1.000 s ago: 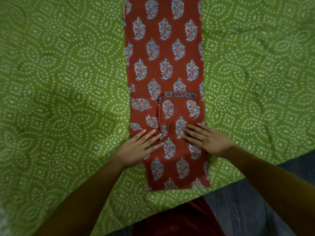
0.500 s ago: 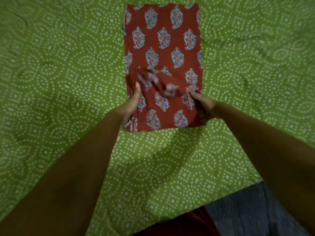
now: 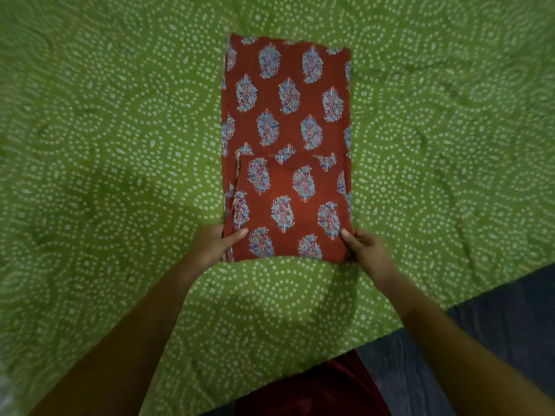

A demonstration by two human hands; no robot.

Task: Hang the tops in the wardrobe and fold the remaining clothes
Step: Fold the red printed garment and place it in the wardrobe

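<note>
change: since half a second ago my hands have drawn back to the garment's near edge, and the folded-over flap now lies flat instead of bunched.
garment: the red printed garment (image 3: 286,121) lies on the green dotted bedsheet (image 3: 105,145), long axis running away from me, the doubled part nearest me.
left hand: my left hand (image 3: 214,244) pinches the near left corner, thumb on top.
right hand: my right hand (image 3: 365,250) grips the near right corner, thumb on top.
hidden: my fingers sit under the cloth, unseen; the frame is slightly blurred.
</note>
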